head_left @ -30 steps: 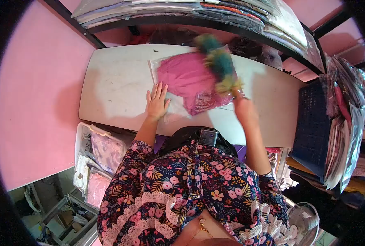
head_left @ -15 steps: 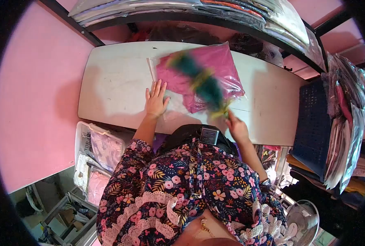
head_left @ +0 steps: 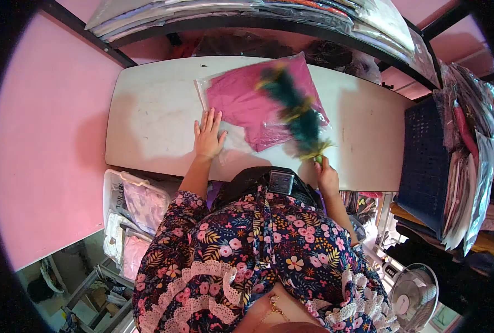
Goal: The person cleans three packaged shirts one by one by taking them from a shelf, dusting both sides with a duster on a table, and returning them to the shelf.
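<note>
A folded pink garment in a clear plastic bag [head_left: 233, 91] lies on the white table [head_left: 152, 119]. My left hand [head_left: 207, 139] rests flat with its fingers spread, fingertips at the bag's lower left corner. Closed around the handle of a feather duster [head_left: 299, 114] is my right hand [head_left: 327, 176], near the table's front edge. The duster has dark green and yellow feathers, blurred by motion, and overlaps the right part of the bagged garment.
Above the table's back runs a shelf of bagged garments [head_left: 230, 19]. A blue basket [head_left: 423, 161] stands at the right, with bagged clothes [head_left: 466, 183] beside it. A white bin [head_left: 113, 191] is below left, a fan [head_left: 413, 297] below right.
The feather duster has swung to the right across the bagged garment, and my right hand has shifted slightly right with it. My left hand stays flat at the bag's corner.
</note>
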Action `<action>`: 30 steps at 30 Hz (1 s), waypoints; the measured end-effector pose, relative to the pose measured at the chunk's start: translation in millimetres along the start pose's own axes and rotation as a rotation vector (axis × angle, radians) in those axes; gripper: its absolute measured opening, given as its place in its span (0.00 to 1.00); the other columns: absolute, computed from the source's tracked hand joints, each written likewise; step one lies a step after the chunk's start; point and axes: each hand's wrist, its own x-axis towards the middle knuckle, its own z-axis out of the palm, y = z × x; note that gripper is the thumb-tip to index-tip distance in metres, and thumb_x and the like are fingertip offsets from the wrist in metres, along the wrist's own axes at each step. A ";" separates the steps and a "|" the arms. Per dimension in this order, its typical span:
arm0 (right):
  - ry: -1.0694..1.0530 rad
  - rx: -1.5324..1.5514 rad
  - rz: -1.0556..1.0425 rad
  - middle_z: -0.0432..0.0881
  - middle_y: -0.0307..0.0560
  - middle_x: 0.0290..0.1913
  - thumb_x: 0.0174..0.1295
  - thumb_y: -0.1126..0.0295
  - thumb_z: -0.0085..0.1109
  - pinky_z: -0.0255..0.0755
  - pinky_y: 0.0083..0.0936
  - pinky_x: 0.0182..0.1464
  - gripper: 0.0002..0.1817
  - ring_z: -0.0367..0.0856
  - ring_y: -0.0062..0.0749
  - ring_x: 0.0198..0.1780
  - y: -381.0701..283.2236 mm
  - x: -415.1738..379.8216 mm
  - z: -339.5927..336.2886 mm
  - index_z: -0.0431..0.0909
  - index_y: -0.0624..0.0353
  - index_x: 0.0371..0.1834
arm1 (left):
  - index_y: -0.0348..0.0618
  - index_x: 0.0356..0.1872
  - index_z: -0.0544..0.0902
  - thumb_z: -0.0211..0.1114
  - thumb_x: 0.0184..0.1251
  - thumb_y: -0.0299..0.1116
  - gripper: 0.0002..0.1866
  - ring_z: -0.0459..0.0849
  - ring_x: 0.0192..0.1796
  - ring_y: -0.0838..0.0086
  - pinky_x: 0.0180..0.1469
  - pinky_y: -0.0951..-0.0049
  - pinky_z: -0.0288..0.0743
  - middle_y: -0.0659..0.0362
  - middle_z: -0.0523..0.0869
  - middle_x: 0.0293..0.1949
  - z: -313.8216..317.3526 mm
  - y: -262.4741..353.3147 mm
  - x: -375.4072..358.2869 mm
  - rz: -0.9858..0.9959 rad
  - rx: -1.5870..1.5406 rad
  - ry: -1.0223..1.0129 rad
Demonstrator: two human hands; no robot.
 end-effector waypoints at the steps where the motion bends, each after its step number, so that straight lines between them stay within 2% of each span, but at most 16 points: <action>1: 0.056 0.032 0.092 0.80 0.65 0.27 0.66 0.59 0.49 0.70 0.53 0.30 0.17 0.79 0.63 0.30 4.5 2.7 4.3 0.68 0.55 0.53 | 0.56 0.71 0.56 0.58 0.62 0.47 0.37 0.50 0.74 0.63 0.71 0.46 0.43 0.59 0.52 0.73 0.1 0.3 -0.1 -0.003 -0.001 0.000; 2: 0.115 0.060 0.102 0.79 0.65 0.27 0.66 0.60 0.49 0.70 0.53 0.31 0.16 0.78 0.63 0.30 11.7 6.3 14.3 0.68 0.55 0.52 | 0.56 0.71 0.56 0.58 0.62 0.47 0.37 0.50 0.74 0.63 0.71 0.46 0.43 0.59 0.52 0.73 0.3 0.3 -0.1 0.001 0.002 0.002; 6: 0.102 0.122 0.121 0.79 0.66 0.27 0.67 0.60 0.48 0.69 0.54 0.31 0.15 0.78 0.64 0.31 -1.6 6.7 1.4 0.69 0.57 0.50 | 0.56 0.71 0.55 0.58 0.62 0.48 0.37 0.50 0.75 0.64 0.71 0.46 0.42 0.59 0.51 0.74 2.3 -3.4 -0.7 0.007 0.003 0.003; 9: 0.027 0.048 0.038 0.79 0.67 0.28 0.66 0.60 0.49 0.70 0.54 0.32 0.15 0.78 0.65 0.32 -3.1 4.7 -9.9 0.70 0.59 0.48 | 0.56 0.71 0.56 0.58 0.62 0.47 0.37 0.50 0.75 0.63 0.71 0.46 0.42 0.59 0.51 0.74 1.8 -3.6 -1.2 0.002 -0.015 -0.002; 11: 0.097 0.082 0.124 0.79 0.65 0.29 0.66 0.62 0.50 0.69 0.52 0.32 0.13 0.77 0.65 0.33 2.1 11.1 -12.7 0.72 0.61 0.44 | 0.56 0.71 0.56 0.58 0.62 0.47 0.37 0.50 0.75 0.63 0.71 0.46 0.42 0.59 0.51 0.74 2.7 -3.6 -2.1 0.005 -0.021 0.008; 12: 0.112 0.108 0.093 0.79 0.66 0.29 0.66 0.62 0.50 0.71 0.53 0.33 0.14 0.78 0.64 0.32 1.7 15.4 -14.2 0.71 0.58 0.48 | 0.56 0.71 0.56 0.58 0.62 0.47 0.37 0.50 0.75 0.63 0.71 0.46 0.42 0.59 0.52 0.73 3.5 -4.0 -1.9 0.010 -0.024 0.021; 15: 0.079 0.166 0.011 0.79 0.66 0.29 0.66 0.60 0.49 0.70 0.53 0.33 0.15 0.78 0.64 0.32 -9.2 13.7 -16.0 0.71 0.58 0.48 | 0.56 0.71 0.56 0.58 0.62 0.47 0.37 0.50 0.74 0.63 0.71 0.46 0.42 0.59 0.52 0.73 2.1 -3.5 -1.1 0.011 -0.030 0.018; 19: 0.023 0.011 0.110 0.80 0.66 0.28 0.65 0.61 0.51 0.70 0.54 0.33 0.15 0.78 0.64 0.32 -13.9 18.6 -30.3 0.71 0.58 0.49 | 0.53 0.72 0.54 0.58 0.63 0.44 0.37 0.49 0.75 0.62 0.71 0.47 0.41 0.56 0.51 0.73 -1.6 -2.6 -1.1 -0.004 -0.029 -0.034; 21: 0.096 0.053 0.074 0.80 0.66 0.28 0.65 0.60 0.51 0.70 0.54 0.33 0.16 0.78 0.64 0.32 -9.7 24.6 -25.1 0.71 0.58 0.50 | 0.56 0.71 0.56 0.59 0.61 0.46 0.37 0.50 0.74 0.63 0.71 0.47 0.42 0.59 0.53 0.73 0.7 -3.0 -1.3 0.009 -0.032 0.018; 23: 0.052 0.069 0.064 0.80 0.65 0.28 0.65 0.59 0.51 0.71 0.54 0.32 0.17 0.78 0.64 0.32 -31.5 25.2 -30.5 0.71 0.58 0.50 | 0.56 0.71 0.56 0.59 0.61 0.46 0.37 0.50 0.74 0.63 0.71 0.47 0.42 0.59 0.53 0.73 2.7 -3.5 -1.6 0.009 -0.033 0.025; 25: -0.064 -0.055 -0.068 0.80 0.64 0.28 0.64 0.58 0.53 0.73 0.52 0.33 0.18 0.80 0.62 0.32 -43.7 24.8 -32.7 0.70 0.57 0.52 | 0.56 0.71 0.57 0.59 0.61 0.46 0.36 0.50 0.74 0.63 0.71 0.47 0.42 0.59 0.53 0.73 2.8 -4.0 -1.2 0.013 -0.033 0.032; 28: -0.102 -0.155 -0.082 0.81 0.64 0.28 0.64 0.58 0.53 0.73 0.52 0.33 0.19 0.81 0.60 0.32 -57.2 36.6 -37.6 0.70 0.56 0.52 | 0.56 0.71 0.57 0.59 0.61 0.46 0.36 0.50 0.74 0.63 0.71 0.47 0.42 0.59 0.53 0.73 3.1 -4.2 -1.7 0.006 -0.042 0.024; 30: 0.021 -0.190 0.110 0.81 0.64 0.28 0.64 0.57 0.52 0.74 0.52 0.33 0.17 0.81 0.61 0.32 -63.4 52.5 -38.6 0.70 0.55 0.50 | 0.57 0.71 0.56 0.59 0.61 0.46 0.37 0.50 0.74 0.64 0.71 0.47 0.42 0.59 0.53 0.73 3.6 -3.6 -1.4 0.003 -0.042 0.026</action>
